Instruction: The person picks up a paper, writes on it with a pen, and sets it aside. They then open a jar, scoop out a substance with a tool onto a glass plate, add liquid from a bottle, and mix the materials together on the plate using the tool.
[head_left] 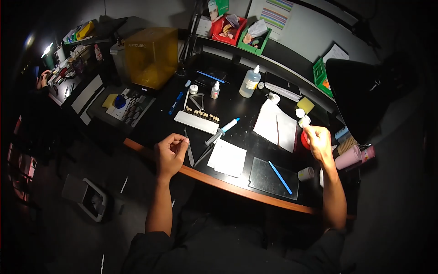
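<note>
Left hand [169, 157], left of center: fingertips together, nothing discernible in them; metal tool [190, 153] alongside, probably for reach. Right hand [320, 142], center right: fingers together beside 1 white pot [304, 120]; clamping unclear. Red bin [226, 31], upper center, shelved, likely saving bench space.

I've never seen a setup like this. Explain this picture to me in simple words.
There is no robot here: these are a person's two bare hands. The single picture comes from a camera worn on the head, looking forward and down.

On the black table lie a white tray with a row of tooth-coloured tabs, a syringe with a blue tip, white sheets, a clear bottle and a blue stick.

The left hand has its fingertips pinched together over the near edge. The right hand is by small white pots. Whether either holds something small, I cannot tell.
</note>
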